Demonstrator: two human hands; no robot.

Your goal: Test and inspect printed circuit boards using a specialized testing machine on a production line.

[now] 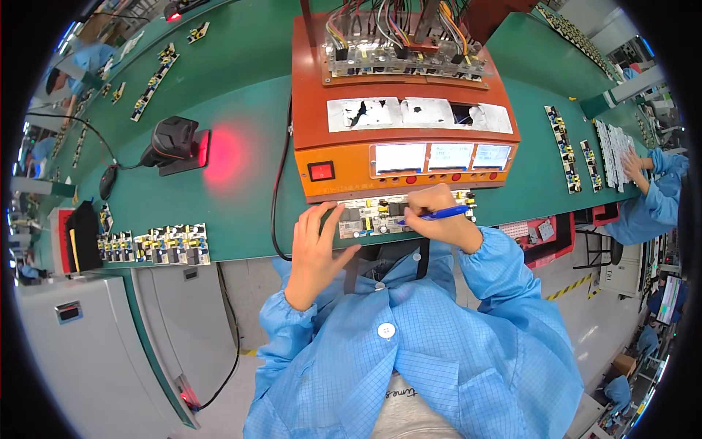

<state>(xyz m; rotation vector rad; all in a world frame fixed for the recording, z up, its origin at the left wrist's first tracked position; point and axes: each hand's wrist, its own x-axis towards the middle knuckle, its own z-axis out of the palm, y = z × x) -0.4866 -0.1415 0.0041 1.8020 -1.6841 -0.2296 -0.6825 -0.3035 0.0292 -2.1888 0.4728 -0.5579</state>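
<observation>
Head view: right hand [437, 212] is gripping a blue plastic pen [436, 214] over a long populated circuit board [380, 217]. Left hand [316, 249] is lying open, fingers pressing the board's left end.

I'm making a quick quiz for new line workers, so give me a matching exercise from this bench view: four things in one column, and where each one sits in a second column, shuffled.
Things:
1. blue pen
2. circuit board
3. barcode scanner
4. row of small boards

Places:
A. at the bench's near edge, far to the person's left
B. in the right hand
C. on the green mat, casting a red glow
D. in front of the orange tester, under the left hand

Pairs: 1-B, 2-D, 3-C, 4-A
</observation>
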